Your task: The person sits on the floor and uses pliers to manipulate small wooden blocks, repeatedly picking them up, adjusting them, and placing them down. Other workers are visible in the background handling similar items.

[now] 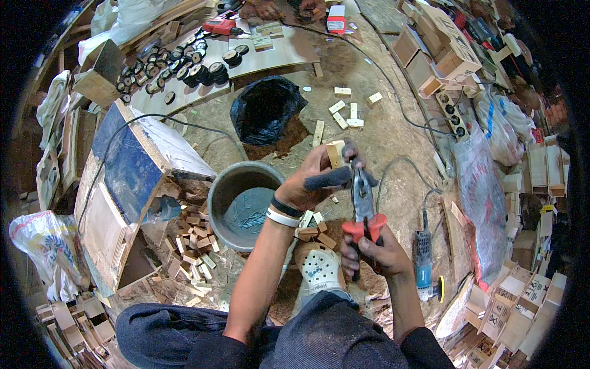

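Observation:
In front of me, my left hand [301, 187] is closed round a small pale wooden block [335, 154]. A dark grey wrap [327, 179] covers one of its fingers. My right hand [387, 251] grips a pair of pliers [362, 195] by red and black handles. The metal jaws point up and meet the fingertips beside the block; what they bite on, if anything, is too small to make out. Left of my wrist stands a grey bucket [216, 206] with thin bent wire pieces [251, 212] inside.
Wooden blocks [198, 237] lie heaped left of my shoe [319, 269], and several more [353, 111] lie ahead. A black plastic bag [261, 114] sits beyond the bucket. At right are a blue angle grinder [423, 264] and a power strip [453, 114]. Black discs [196, 75] cover a board.

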`<action>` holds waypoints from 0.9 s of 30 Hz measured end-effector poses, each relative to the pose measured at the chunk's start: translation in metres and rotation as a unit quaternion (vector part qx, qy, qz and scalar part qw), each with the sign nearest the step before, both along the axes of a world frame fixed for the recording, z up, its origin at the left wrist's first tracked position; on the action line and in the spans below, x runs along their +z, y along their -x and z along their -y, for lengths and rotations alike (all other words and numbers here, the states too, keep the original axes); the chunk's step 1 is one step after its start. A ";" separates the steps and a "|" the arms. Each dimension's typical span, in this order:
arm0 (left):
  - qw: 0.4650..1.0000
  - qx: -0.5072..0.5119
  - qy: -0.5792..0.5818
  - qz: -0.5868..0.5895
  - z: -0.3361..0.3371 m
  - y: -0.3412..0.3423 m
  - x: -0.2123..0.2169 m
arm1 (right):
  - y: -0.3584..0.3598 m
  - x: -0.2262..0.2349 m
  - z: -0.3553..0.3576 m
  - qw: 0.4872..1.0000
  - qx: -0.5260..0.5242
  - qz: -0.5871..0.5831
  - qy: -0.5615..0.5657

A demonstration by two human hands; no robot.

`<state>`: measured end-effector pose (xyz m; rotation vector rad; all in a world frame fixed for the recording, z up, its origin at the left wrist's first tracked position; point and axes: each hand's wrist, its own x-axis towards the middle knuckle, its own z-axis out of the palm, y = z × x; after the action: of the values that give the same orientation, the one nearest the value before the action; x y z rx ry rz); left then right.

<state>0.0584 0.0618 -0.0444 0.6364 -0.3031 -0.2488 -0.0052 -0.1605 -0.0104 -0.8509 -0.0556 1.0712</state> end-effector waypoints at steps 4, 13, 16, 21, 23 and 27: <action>0.966 0.118 -0.232 -0.013 -0.007 -0.003 0.006 | -0.020 -0.016 -0.013 0.854 -0.133 0.375 0.335; 0.835 0.317 -0.441 0.085 0.014 -0.005 0.003 | -0.047 -0.027 -0.027 0.691 -0.185 0.545 0.437; 0.842 0.323 -0.426 0.073 0.012 0.000 0.004 | -0.041 -0.031 -0.029 0.714 -0.161 0.535 0.422; 0.831 0.346 -0.427 0.088 0.014 0.000 0.010 | -0.035 -0.037 -0.032 0.704 -0.216 0.519 0.434; 0.822 0.342 -0.443 0.107 0.017 -0.002 0.013 | -0.036 -0.036 -0.031 0.723 -0.214 0.510 0.415; 0.831 0.325 -0.432 0.135 0.024 -0.003 0.019 | -0.040 -0.031 -0.030 0.718 -0.218 0.509 0.422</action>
<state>0.0613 0.0380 -0.0253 1.6403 -0.2148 0.4059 0.0347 -0.1310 -0.0412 -2.1088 -0.2894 -0.0072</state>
